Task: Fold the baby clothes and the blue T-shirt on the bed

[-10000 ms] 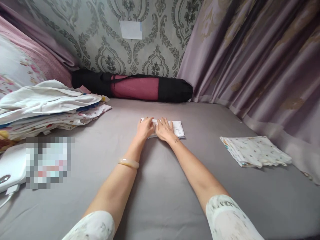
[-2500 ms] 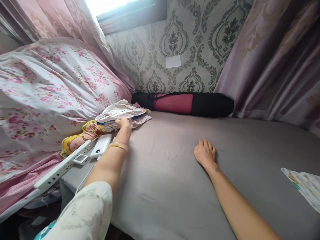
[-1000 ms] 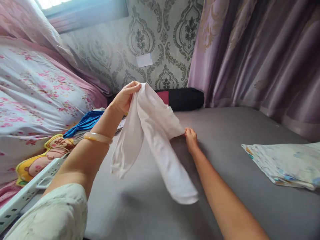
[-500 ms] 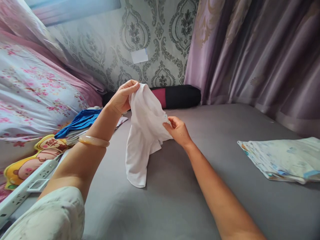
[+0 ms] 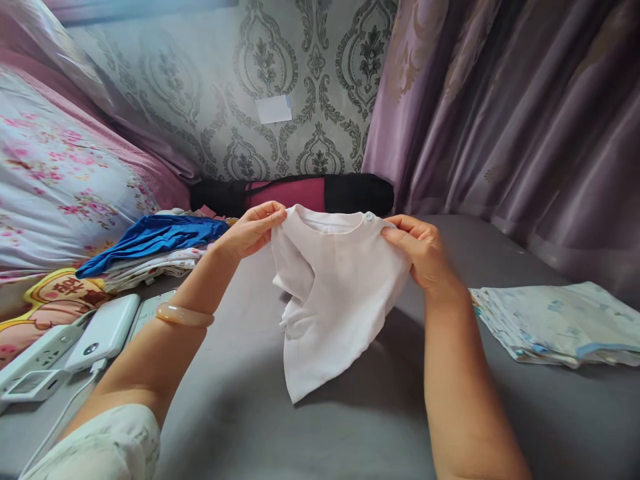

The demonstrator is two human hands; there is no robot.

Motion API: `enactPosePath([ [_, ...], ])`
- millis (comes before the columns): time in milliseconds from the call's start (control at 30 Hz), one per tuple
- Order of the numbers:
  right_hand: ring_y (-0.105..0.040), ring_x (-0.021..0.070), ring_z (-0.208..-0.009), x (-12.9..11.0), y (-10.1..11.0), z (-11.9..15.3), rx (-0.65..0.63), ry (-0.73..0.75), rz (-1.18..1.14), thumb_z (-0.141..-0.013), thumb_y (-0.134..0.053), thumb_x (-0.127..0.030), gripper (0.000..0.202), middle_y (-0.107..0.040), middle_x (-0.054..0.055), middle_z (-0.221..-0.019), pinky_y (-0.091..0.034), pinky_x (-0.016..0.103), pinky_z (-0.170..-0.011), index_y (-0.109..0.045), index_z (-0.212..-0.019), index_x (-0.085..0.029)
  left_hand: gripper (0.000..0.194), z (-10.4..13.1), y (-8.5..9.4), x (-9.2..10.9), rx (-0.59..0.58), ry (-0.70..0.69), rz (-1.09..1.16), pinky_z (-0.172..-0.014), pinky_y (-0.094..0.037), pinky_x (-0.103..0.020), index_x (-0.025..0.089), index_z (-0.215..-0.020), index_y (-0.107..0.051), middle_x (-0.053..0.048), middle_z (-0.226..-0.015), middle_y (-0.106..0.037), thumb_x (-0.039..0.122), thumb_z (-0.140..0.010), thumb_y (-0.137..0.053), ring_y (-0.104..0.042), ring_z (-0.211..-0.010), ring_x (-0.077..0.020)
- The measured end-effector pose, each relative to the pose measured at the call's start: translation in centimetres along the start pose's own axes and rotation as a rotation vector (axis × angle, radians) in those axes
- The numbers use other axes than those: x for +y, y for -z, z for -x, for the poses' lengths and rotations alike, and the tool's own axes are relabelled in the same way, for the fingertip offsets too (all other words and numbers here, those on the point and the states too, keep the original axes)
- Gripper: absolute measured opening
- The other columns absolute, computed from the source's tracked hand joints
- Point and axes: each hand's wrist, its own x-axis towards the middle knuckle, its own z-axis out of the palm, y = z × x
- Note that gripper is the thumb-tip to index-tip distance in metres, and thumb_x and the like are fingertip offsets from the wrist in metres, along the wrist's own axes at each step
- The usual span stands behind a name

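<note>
A small white shirt [image 5: 340, 287] hangs between my hands above the grey sheet, its neckline upward and its lower edge slanting down to a point. My left hand [image 5: 255, 230] pinches the shirt at the left shoulder. With thumb and fingers, my right hand [image 5: 416, 247] grips the other shoulder, close to a pale button [image 5: 369, 217] by the collar. The left part of the shirt is folded and bunched, so its sleeve is only partly visible.
Folded patterned cloths [image 5: 565, 320] lie on the grey sheet [image 5: 225, 413] at right. Left are a blue garment [image 5: 160, 237] on other clothes, a power bank [image 5: 105, 330], a power strip [image 5: 45, 350] and a yellow cushion [image 5: 55, 293]. A black-and-red bolster [image 5: 290, 193] lies along the wall.
My right hand has moved right and slightly up, spreading the shirt's neckline between both hands. My left hand has come a little lower. The shirt now faces me, wider than before.
</note>
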Motion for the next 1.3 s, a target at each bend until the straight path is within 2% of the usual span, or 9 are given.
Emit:
enactPosePath([
  [200, -0.067, 0.0213, -0.083, 2.4, 0.2, -1.1, 0.032, 0.012, 0.303, -0.073, -0.073, -0.047, 0.031, -0.074, 0.004, -0.088, -0.051, 0.032, -0.075, -0.073, -0.087, -0.019, 0.033, 0.1, -0.5, -2.8, 0.035, 0.069, -0.132, -0.053, -0.042, -0.018, 0.017, -0.083, -0.065, 0.002, -0.07, -0.059, 0.046, -0.074, -0.078, -0.055, -0.06, -0.0082],
  [367, -0.068, 0.024, -0.098, 3.5, 0.1, -1.4, -0.018, 0.037, 0.458, -0.076, -0.071, -0.045, 0.033, -0.075, 0.005, -0.105, -0.05, 0.034, -0.09, -0.076, -0.098, -0.021, 0.037, 0.6, -0.4, -2.5, -0.011, 0.116, -0.255, -0.051, -0.04, -0.02, 0.018, -0.083, -0.068, 0.0, -0.07, -0.062, 0.052, -0.071, -0.077, -0.054, -0.059, -0.0105],
  [467, -0.069, 0.0246, -0.093, 3.6, 0.2, -1.7, -0.058, -0.006, 0.483, -0.077, -0.069, -0.049, 0.034, -0.076, 0.005, -0.1, -0.052, 0.033, -0.082, -0.077, -0.095, -0.021, 0.037, 1.1, -0.5, -1.5, -0.045, 0.094, -0.34, -0.051, -0.038, -0.02, 0.018, -0.083, -0.069, 0.0, -0.07, -0.062, 0.051, -0.07, -0.079, -0.054, -0.059, -0.0108],
  [667, -0.065, 0.0206, -0.076, 2.0, 0.7, -2.3, -0.122, -0.028, 0.518, -0.078, -0.063, -0.061, 0.047, -0.074, 0.005, -0.083, -0.047, 0.027, -0.062, -0.075, -0.086, -0.017, 0.038, 2.0, -0.3, 0.1, -0.002, 0.049, -0.41, -0.048, -0.035, -0.02, 0.017, -0.078, -0.07, 0.0, -0.066, -0.062, 0.055, -0.074, -0.073, -0.053, -0.057, -0.0105],
  [867, -0.06, 0.0169, -0.069, -0.5, 1.7, -2.2, -0.253, -0.069, 0.553, -0.072, -0.067, -0.064, 0.049, -0.071, 0.003, -0.076, -0.045, 0.026, -0.06, -0.074, -0.08, -0.016, 0.032, 2.9, 1.6, 1.2, -0.222, 0.114, -0.441, -0.052, -0.045, -0.022, 0.02, -0.079, -0.074, -0.003, -0.072, -0.069, 0.046, -0.063, -0.082, -0.061, -0.063, -0.0161],
  [1000, -0.062, 0.0165, -0.07, -1.0, 2.2, -2.4, -0.36, -0.094, 0.517, -0.071, -0.072, -0.054, 0.037, -0.073, 0.002, -0.079, -0.048, 0.027, -0.064, -0.076, -0.082, -0.019, 0.031, 3.5, 2.3, 0.5, -0.094, 0.133, -0.47, -0.046, -0.044, -0.023, 0.02, -0.065, -0.071, -0.002, -0.06, -0.064, 0.046, -0.057, -0.085, -0.059, -0.055, -0.0165],
  [1100, -0.064, 0.0177, -0.073, -1.0, 2.3, -2.7, -0.411, -0.088, 0.534, -0.071, -0.071, -0.043, 0.026, -0.075, 0.002, -0.083, -0.05, 0.028, -0.066, -0.077, -0.084, -0.021, 0.032, 3.8, 2.3, 0.6, -0.049, 0.145, -0.453, -0.048, -0.046, -0.024, 0.019, -0.066, -0.071, -0.003, -0.061, -0.065, 0.049, -0.059, -0.083, -0.06, -0.056, -0.017],
  [1200, -0.064, 0.0187, -0.07, -1.4, 2.6, -3.2, -0.436, -0.073, 0.577, -0.072, -0.069, -0.036, 0.019, -0.075, 0.001, -0.079, -0.05, 0.029, -0.062, -0.077, -0.083, -0.022, 0.031, 4.0, 2.1, 2.0, -0.003, 0.103, -0.437, -0.054, -0.051, -0.026, 0.02, -0.071, -0.072, -0.003, -0.067, -0.068, 0.046, -0.058, -0.084, -0.064, -0.064, -0.0192],
  [1300, -0.063, 0.0187, -0.066, -2.1, 3.0, -4.0, -0.345, -0.021, 0.639, -0.073, -0.07, -0.037, 0.019, -0.073, 0.001, -0.073, -0.048, 0.029, -0.06, -0.076, -0.079, -0.02, 0.031, 3.7, 2.2, 4.1, 0.051, 0.006, -0.429, -0.055, -0.051, -0.025, 0.019, -0.078, -0.073, -0.004, -0.068, -0.068, 0.044, -0.062, -0.083, -0.063, -0.064, -0.0179],
])
